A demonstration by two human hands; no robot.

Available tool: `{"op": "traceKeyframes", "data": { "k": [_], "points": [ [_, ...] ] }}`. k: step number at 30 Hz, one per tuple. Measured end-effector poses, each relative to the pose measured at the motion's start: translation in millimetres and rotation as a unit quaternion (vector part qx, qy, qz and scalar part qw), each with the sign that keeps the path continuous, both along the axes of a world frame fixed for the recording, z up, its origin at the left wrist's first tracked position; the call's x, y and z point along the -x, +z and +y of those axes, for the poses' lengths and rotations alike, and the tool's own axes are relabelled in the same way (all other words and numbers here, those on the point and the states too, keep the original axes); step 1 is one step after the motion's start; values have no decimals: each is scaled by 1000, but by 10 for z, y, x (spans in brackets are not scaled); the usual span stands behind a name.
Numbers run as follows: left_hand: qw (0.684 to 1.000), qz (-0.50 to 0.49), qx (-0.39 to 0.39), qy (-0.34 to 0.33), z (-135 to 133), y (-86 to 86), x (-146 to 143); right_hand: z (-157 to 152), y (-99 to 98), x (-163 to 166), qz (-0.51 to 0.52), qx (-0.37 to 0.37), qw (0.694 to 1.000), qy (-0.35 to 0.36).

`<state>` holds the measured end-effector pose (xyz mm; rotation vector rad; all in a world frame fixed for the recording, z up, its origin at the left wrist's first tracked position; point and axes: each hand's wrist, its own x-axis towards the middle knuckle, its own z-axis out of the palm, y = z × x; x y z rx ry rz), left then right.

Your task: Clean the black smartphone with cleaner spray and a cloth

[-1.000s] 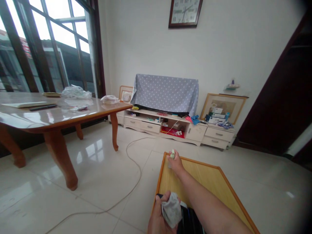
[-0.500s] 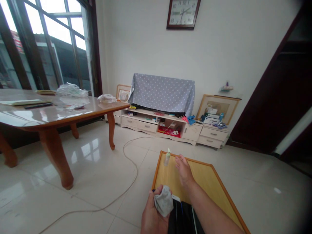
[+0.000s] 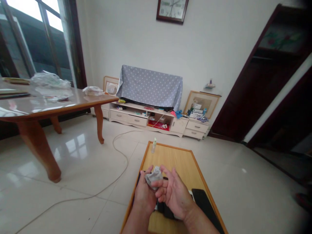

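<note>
- Hands meet low over a small wooden table (image 3: 185, 162), the one with the orange rim standing on the pale tiled floor (image 3: 80, 162).
- The left hand (image 3: 144, 195) is curled tight around a crumpled grey cloth (image 3: 153, 177), which pokes up above its fingers.
- The right hand (image 3: 174, 191) is spread fairly wide, palm turned toward the left, its fingertips touching the side of the cloth; it grips nothing on its own.
- Under both hands lie dark flat devices (image 3: 168, 211) on the tabletop, partly hidden; a black phone (image 3: 204, 203) lies just beside them on the right.
- A small spray bottle (image 3: 153, 145) stands upright at the far left corner of the small table, well apart from the hands.
- A white cable (image 3: 122, 152) snakes across the floor to the left of the small table.
- A big wooden dining table (image 3: 48, 107) fills the left side, with plastic bags (image 3: 50, 79) on top.
- Against the far wall sits a low TV cabinet (image 3: 156, 118), its set draped in a grey dotted cover (image 3: 149, 86), with a framed picture (image 3: 201, 102) leaning at its right end and a clock (image 3: 172, 9) above.
</note>
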<state>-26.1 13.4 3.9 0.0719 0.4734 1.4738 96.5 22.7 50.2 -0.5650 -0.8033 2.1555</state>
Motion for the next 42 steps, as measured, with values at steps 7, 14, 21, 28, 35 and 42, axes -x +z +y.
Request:
{"op": "traceKeyframes", "data": {
  "k": [7,14,21,28,35,42],
  "points": [
    [999,34,-16,-28,-153,93,-303,-201,51,-238,-40,12,997,-67],
    [996,-33,-15,81,-116,186,-360,-248,-120,-520,-112,9,979,-173],
    [999,-25,-30,31,-85,155,-441,-219,-390,-466,-283,-128,931,-192],
    [993,69,-14,96,-38,103,-471,-174,-413,-519,-373,-232,828,-348],
    [989,140,-20,37,-104,76,-598,-163,-294,-296,-322,-269,871,-257],
    [996,85,-26,-6,-115,57,-613,44,-366,-300,-272,-108,935,-201]
  ]
}}
